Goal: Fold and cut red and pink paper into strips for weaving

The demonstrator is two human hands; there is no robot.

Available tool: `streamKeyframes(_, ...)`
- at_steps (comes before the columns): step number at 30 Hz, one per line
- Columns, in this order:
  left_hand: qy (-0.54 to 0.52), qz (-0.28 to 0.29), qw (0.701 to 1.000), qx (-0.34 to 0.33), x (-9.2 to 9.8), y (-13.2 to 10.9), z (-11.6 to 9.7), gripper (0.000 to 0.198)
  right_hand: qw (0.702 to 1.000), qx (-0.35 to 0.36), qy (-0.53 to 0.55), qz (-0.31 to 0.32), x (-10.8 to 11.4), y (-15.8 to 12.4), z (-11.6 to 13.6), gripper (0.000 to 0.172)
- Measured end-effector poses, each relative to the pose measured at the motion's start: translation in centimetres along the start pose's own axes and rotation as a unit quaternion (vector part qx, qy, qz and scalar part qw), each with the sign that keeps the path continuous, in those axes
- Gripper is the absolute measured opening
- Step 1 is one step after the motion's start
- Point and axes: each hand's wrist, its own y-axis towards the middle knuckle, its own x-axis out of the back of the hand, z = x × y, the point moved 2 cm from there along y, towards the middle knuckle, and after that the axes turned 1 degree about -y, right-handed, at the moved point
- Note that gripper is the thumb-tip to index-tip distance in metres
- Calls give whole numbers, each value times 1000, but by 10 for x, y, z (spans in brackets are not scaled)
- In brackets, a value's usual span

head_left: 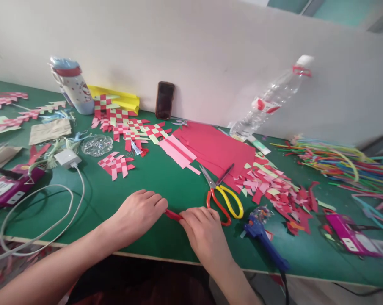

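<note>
Between my hands a narrow red paper strip (pixel 173 215) is stretched just above the green table near its front edge. My left hand (pixel 143 212) is closed on the strip's left end, the fingertips turned away from view. At the right end, my right hand (pixel 202 228) grips the same strip with its fingers together. Just beyond my right hand lie scissors (pixel 214 184) with one red and one yellow handle, blades apart. A blue glue gun (pixel 264 239) rests to the right of that hand. Red paper sheets (pixel 215 146) and pink strips (pixel 178 150) lie farther back.
Woven paper fish (pixel 117 164) and a bead box (pixel 97 145) sit left of centre. A white cable (pixel 72 199) loops at left. Paper scraps (pixel 274 182), a tilted plastic bottle (pixel 270 101) and pipe cleaners (pixel 337 163) are at right. A phone (pixel 165 100) leans on the wall.
</note>
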Motion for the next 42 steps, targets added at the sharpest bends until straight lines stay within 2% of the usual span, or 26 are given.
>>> streamKeyframes(3,-17,5,1000,11,11,11,6,14,996,29,60,53,8,23,-3,20)
streamKeyframes(5,-95,-4,995,35,16,18,15,16,990,23,97,104,16,41,-5,21)
streamKeyframes(8,-234,-34,968,84,19,28,31,18,971,-29,152,180,28,66,-10,26)
streamKeyframes(11,-298,-72,941,143,17,34,44,13,949,-90,219,210,31,84,-16,31)
streamKeyframes(12,-354,-95,913,177,16,34,47,17,938,-109,251,213,29,87,-19,32)
streamKeyframes(13,-430,-120,869,211,13,35,49,25,925,-129,286,213,25,88,-21,34)
streamKeyframes(15,-600,-154,745,248,7,35,47,39,899,-161,357,195,16,87,-23,36)
streamKeyframes(16,-665,-151,691,240,4,37,44,39,889,-171,385,181,11,86,-23,36)
streamKeyframes(17,-708,-136,656,222,1,38,39,35,881,-178,405,168,6,84,-22,36)
streamKeyframes(19,-753,-100,619,199,-3,41,31,32,873,-188,426,148,-2,80,-19,37)
streamKeyframes(21,-763,-90,607,203,-5,43,25,31,871,-196,428,141,-6,77,-15,36)
streamKeyframes(26,-771,-79,600,198,-9,45,18,34,870,-202,422,155,-10,71,-4,35)
streamKeyframes(31,-794,-69,551,246,-16,41,16,36,840,-185,462,217,-14,67,2,34)
streamKeyframes(34,-765,-95,571,282,-15,40,19,38,864,-145,423,230,-13,67,-2,34)
streamKeyframes(37,-735,-106,595,307,-14,38,23,39,883,-145,398,204,-7,68,-14,39)
streamKeyframes(40,-741,-16,600,301,-16,36,19,46,860,-193,455,130,-1,71,-26,31)
streamKeyframes(42,-731,61,619,278,-19,33,13,49,835,-210,496,110,-1,73,-28,32)
